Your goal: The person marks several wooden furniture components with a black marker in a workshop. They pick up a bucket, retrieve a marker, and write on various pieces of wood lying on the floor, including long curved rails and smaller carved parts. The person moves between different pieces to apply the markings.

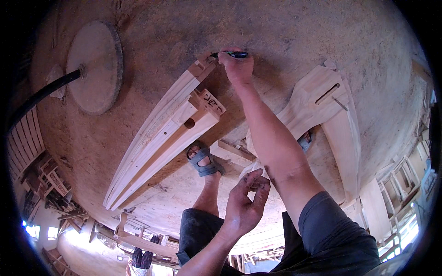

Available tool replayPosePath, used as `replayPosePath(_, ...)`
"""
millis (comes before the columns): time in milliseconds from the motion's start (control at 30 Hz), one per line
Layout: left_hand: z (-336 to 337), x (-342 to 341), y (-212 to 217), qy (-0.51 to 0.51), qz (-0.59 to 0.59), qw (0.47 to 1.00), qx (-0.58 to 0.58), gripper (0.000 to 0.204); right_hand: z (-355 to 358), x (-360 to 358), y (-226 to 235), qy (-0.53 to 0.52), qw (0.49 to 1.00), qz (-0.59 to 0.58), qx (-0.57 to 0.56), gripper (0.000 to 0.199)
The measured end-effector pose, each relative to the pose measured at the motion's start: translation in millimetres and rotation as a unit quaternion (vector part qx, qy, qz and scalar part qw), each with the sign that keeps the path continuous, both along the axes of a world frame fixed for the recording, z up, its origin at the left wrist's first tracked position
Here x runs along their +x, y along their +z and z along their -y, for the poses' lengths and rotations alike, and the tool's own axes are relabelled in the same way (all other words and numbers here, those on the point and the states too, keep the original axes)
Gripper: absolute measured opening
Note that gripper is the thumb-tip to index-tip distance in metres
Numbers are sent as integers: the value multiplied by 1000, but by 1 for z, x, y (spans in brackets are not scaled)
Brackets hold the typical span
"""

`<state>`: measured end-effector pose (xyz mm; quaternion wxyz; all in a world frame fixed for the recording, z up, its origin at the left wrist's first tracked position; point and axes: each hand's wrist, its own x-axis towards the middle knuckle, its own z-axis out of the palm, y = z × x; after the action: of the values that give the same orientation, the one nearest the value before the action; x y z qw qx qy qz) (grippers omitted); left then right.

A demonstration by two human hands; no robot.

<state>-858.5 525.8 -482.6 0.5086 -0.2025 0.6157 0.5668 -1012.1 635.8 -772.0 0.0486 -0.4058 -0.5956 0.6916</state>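
Observation:
My right hand is stretched far forward, its fingers wrapped round a dark marker pen. The pen's tip is at the far end of a long, pale wooden beam, where dark marks show on the wood. Beside it lies a second grooved beam with a round hole and dark handwriting on its end block. Close to my body, my left hand is raised with fingers curled toward the thumb; whatever they may hold is too small to make out.
On the right lies a broad, slotted wooden piece with a curved leg. A short wood block sits near my sandalled foot. At the left stands a round base with a black pole. Wooden frames are stacked at right.

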Motion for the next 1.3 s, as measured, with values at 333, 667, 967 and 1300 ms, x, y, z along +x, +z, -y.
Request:
replayPosePath(333, -3, -1, -1, -6, 2, 1000, 7, 36, 8, 7, 13, 13, 1000, -26, -2, 10)
replayPosePath(667, -6, -4, -1, -6, 16, 1000, 9, 36, 5, 12, 11, -24, 999, -18, -24, 8)
replayPosePath(967, -5, -5, -1, -8, 6, 1000, 1, 36, 6, 11, 18, -17, 999, -18, -48, 8)
replayPosePath(1300, -3, -1, -4, -6, -10, 1000, 8, 36, 6, 10, 17, -27, 999, -10, -22, 5)
